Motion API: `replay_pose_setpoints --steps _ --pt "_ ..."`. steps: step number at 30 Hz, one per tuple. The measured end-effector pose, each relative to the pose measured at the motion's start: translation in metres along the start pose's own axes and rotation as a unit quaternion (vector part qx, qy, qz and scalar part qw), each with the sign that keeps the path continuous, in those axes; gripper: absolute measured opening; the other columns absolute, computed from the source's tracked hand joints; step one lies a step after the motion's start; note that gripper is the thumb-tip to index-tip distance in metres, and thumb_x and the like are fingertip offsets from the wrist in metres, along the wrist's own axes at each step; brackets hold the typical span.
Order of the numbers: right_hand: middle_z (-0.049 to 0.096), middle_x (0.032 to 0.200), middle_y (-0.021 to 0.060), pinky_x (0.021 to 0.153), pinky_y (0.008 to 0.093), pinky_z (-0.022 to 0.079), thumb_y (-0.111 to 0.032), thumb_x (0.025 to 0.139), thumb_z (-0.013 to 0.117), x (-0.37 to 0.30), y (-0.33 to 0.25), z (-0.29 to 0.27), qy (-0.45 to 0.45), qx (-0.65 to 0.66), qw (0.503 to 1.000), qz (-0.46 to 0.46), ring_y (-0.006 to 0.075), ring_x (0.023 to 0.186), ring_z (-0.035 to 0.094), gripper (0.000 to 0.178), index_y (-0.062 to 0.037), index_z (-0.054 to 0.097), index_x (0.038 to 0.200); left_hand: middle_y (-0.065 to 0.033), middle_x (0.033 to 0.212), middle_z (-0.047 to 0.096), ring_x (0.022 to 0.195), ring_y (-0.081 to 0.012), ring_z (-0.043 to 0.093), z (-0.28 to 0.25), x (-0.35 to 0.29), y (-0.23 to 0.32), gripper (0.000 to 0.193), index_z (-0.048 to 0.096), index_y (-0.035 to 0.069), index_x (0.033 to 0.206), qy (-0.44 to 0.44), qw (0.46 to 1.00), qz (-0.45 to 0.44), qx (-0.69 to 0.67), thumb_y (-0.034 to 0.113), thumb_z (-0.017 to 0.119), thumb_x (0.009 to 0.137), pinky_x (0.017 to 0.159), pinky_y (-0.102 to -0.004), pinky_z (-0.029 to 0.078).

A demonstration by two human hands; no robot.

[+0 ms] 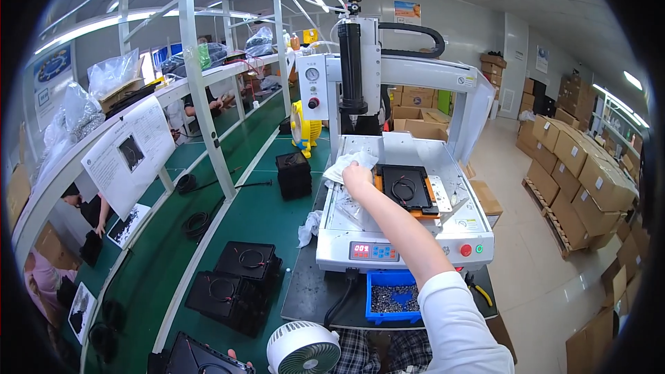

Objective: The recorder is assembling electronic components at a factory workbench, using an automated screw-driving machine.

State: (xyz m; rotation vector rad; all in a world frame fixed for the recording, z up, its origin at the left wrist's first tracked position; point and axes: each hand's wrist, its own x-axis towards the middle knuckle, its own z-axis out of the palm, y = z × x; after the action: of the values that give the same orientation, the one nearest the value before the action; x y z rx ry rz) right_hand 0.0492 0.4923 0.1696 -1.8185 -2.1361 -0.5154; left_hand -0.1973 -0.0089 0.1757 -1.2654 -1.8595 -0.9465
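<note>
And here we are, centre of the frame: the right hand [357, 179] reaches over the bed of the white benchtop machine [332, 253], closed on a crumpled white wipe [348, 161]. Just to its right, a black case [407, 189] with a coiled dark lead lies in the orange fixture [378, 183], so loading looks done for that one. Above, the black cylinder [351, 62] stands upright, its tip well clear of the case. Down at the lower left edge, fingers of the left hand [233, 354] show at the side of a second case [201, 359]; most of that hand is hidden, so I cannot tell how firm its grip is. That second case is off the machine, so I'd call this mid-job, with the wiping in progress and the swap not yet made. More cases sit in stacks [220, 298] at lower left; whether those are finished or waiting, the view doesn't say.
</note>
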Motion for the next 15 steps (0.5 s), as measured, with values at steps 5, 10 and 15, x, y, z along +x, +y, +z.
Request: replay_pose_setpoints --steps 5,10,15 --pt "0.064 0.09 0.0254 0.075 0.0436 0.053 -0.013 0.078 0.059 0.004 0.001 -0.022 0.045 0.174 0.978 0.104 0.0369 0.086 0.064 0.017 0.0016 0.068 0.082 -0.022 0.107 0.056 0.091 -0.0365 0.058 -0.002 0.0 -0.002 0.058 0.045 -0.014 0.114 0.032 0.987 0.091 0.127 0.021 0.071 0.076 0.082 -0.0441 0.049" --pt "0.061 0.097 0.0272 0.079 0.0449 0.051 -0.011 0.072 0.066 0.011 0.003 -0.042 0.117 0.311 0.908 0.254 0.0407 0.09 0.062 0.027 0.0066 0.063 0.093 -0.0241 0.101 0.062 0.085 -0.0357 0.064 -0.01 0.01 0.006 0.057 0.05 -0.018 0.11 0.085 0.983 0.085 0.138 0.019 0.075 0.073 0.078 -0.0417 0.053" --pt "0.063 0.091 0.0251 0.08 0.0425 0.051 -0.01 0.068 0.068 0.038 -0.007 -0.019 0.3 0.311 0.817 0.381 0.0387 0.093 0.061 0.029 0.0069 0.063 0.091 -0.0229 0.101 0.062 0.084 -0.0326 0.063 -0.01 -0.003 0.0 0.06 0.05 -0.013 0.113 -0.002 0.998 -0.063 0.028 0.02 0.076 0.07 0.078 -0.0372 0.051"
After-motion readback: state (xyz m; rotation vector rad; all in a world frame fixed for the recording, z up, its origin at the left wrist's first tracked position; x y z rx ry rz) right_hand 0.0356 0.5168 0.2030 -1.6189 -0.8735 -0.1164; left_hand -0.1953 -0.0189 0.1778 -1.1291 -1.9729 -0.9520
